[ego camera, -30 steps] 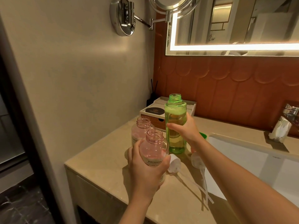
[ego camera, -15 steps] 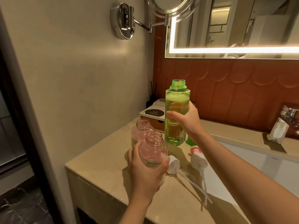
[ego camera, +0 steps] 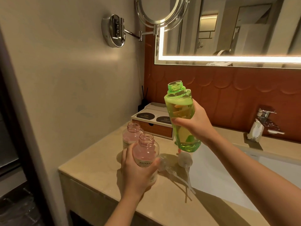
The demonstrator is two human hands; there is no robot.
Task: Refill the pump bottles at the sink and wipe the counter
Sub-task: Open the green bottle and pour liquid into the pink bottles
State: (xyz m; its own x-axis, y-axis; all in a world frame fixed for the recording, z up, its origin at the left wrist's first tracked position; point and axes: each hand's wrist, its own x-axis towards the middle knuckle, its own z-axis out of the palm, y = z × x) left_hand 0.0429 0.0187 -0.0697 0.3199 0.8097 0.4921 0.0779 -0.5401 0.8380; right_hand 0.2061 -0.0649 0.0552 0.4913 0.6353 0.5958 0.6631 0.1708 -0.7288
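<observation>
My left hand [ego camera: 136, 172] grips an uncapped pink bottle [ego camera: 146, 150] standing on the beige counter [ego camera: 101, 180]. A second uncapped pink bottle [ego camera: 132, 133] stands just behind it. My right hand [ego camera: 193, 123] holds a tall green bottle [ego camera: 180, 118] in the air above the counter, its open neck tilted to the left toward the pink bottles. Yellow-green liquid fills most of it. Two white pump heads [ego camera: 184, 159] with long tubes lie on the counter beside the sink [ego camera: 228, 173].
A white and wicker amenity box [ego camera: 153, 123] sits at the back against the wall, with a reed diffuser [ego camera: 144, 99] behind it. The chrome tap [ego camera: 263, 118] stands at the right. A round swing-arm mirror [ego camera: 159, 12] hangs overhead.
My right hand has lifted the green bottle off the counter and tipped its neck to the left. My left hand has kept its hold on the pink bottle.
</observation>
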